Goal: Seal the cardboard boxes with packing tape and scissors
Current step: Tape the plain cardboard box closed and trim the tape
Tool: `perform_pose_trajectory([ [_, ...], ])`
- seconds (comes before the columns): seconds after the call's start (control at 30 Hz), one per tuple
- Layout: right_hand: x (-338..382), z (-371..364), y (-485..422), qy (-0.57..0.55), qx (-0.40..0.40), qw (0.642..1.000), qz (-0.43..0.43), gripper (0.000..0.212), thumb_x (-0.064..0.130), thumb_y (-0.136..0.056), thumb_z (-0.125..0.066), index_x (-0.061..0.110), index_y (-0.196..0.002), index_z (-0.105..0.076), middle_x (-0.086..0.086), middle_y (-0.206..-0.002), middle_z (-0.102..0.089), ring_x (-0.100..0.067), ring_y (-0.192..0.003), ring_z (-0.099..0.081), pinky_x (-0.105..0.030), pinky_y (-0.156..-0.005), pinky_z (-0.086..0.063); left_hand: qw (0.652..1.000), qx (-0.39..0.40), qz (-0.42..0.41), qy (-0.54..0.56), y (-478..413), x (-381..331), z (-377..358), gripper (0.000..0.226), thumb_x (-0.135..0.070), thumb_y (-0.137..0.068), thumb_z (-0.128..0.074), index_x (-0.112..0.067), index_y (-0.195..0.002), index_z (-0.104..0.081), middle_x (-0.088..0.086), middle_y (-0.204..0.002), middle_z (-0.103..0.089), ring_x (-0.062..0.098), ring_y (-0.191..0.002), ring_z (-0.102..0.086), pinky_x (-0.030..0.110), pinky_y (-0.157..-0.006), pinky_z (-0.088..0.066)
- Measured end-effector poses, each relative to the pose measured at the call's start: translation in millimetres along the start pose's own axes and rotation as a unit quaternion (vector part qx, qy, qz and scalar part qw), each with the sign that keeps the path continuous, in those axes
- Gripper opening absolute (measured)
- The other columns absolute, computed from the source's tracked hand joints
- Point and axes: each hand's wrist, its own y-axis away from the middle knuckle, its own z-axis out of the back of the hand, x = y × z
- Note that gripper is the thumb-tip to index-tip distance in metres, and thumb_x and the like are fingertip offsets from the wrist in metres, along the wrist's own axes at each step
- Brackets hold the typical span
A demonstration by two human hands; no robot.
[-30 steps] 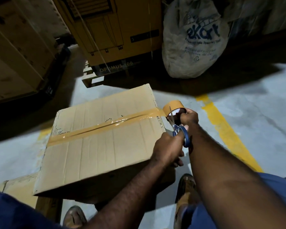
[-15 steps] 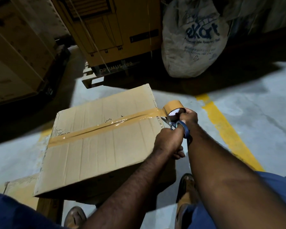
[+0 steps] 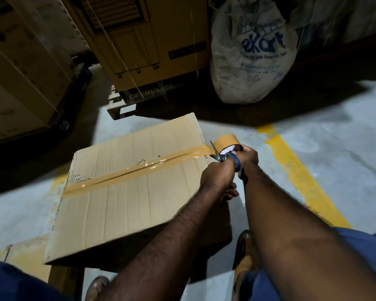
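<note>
Gripping the scissors (image 3: pixel 225 158) by their blue handle loop, the left hand (image 3: pixel 217 178) has its fingers curled closed around them, just off the right edge of the cardboard box (image 3: pixel 117 211). The scissors' long axis runs away from the person and slightly left, blade tips up. The blades meet the stretched tape right where it leaves the box's right edge; whether they are parted is too small to tell.

Just beyond, the right hand (image 3: pixel 249 157) clasps the tape roll (image 3: pixel 226 140), fingers wrapped over its near side. The roll stands on edge in the air just past the box's far right corner, showing a tan outer face and a pale core.

From the roll a glossy brown tape strip (image 3: pixel 139 170) runs across the box top, edge to edge from right to left, and folds over the left edge. It covers the seam between the flaps and shows wrinkles and shine near the middle. The box is plain brown corrugated card, its top tilted a little toward the camera, with a torn, ragged left edge. It rests on a second box (image 3: pixel 24 255) seen under its near left corner.

Right of the hands lies open grey floor (image 3: pixel 345 159) crossed by a yellow line (image 3: pixel 300 181). Two shoes (image 3: pixel 245 259) stand near the box's near side. Beyond its far edge are a pallet (image 3: pixel 117 108) under a yellow crate (image 3: pixel 161 40) marked OPTIMUS 100, and a pale printed sack (image 3: pixel 252 68).
</note>
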Motion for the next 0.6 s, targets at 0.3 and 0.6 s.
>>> perform_pose_trajectory([
  [0.3,2.2,3.0,5.4,0.011,-0.005,1.0,0.009,0.026,-0.002,-0.094,-0.06,0.002,-0.116,-0.074,-0.012,-0.104,-0.069,-0.032,-0.096,-0.066,-0.029,-0.073,-0.048,1.0,-0.023,-0.011,-0.006,-5.0,0.3,-5.3,0.026,-0.044,-0.097,-0.051,-0.019,-0.1,-0.053,0.012,-0.073,-0.067,0.021,-0.047,-0.061,0.02,-0.044,-0.043],
  [0.6,4.5,4.8,9.0,0.075,-0.013,0.996,0.041,0.032,-0.002,-0.09,-0.062,0.01,-0.116,-0.075,-0.006,-0.105,-0.07,-0.029,-0.095,-0.065,-0.029,-0.079,-0.051,0.997,-0.048,-0.033,-0.04,-2.9,0.8,-7.5,0.035,-0.042,-0.098,-0.052,-0.02,-0.07,-0.047,0.012,-0.069,-0.07,0.023,-0.049,-0.066,0.025,-0.05,-0.049],
])
